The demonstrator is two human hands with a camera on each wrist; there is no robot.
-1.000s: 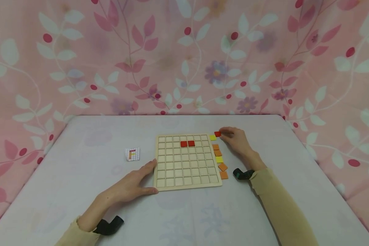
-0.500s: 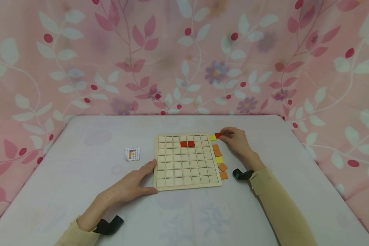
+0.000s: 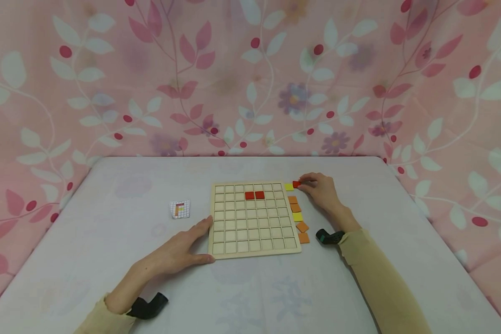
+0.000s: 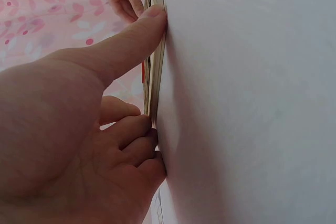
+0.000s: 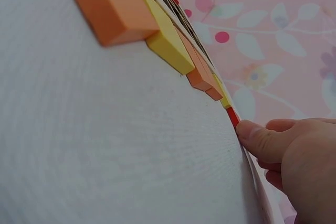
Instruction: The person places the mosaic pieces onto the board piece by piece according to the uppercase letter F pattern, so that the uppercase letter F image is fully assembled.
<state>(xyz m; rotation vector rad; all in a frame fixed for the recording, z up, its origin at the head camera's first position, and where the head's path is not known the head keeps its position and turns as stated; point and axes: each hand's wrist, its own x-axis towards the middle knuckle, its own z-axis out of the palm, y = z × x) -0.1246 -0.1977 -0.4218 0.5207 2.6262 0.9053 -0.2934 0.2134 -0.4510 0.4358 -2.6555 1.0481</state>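
A square wooden grid board (image 3: 242,225) lies mid-table with two red tiles (image 3: 249,195) side by side in its second row from the back. My left hand (image 3: 175,248) rests against the board's left side, thumb at the near left corner and fingers spread along the edge. Beyond the far right corner, my right hand (image 3: 323,192) pinches a red tile (image 3: 296,184) between thumb and fingers. That tile (image 5: 233,116) sits low, close to the table surface in the right wrist view, beside a yellow tile (image 3: 289,187).
Several orange tiles (image 3: 295,208) and another yellow tile (image 3: 298,216) line the board's right edge. Left of the board lies a small paper card (image 3: 180,209) printed with a coloured grid pattern. A floral cloth (image 3: 234,83) hangs behind the table.
Over the last second the red tile in my right hand has shifted slightly toward me and down, beside the yellow tile. My left hand and the board have stayed put.
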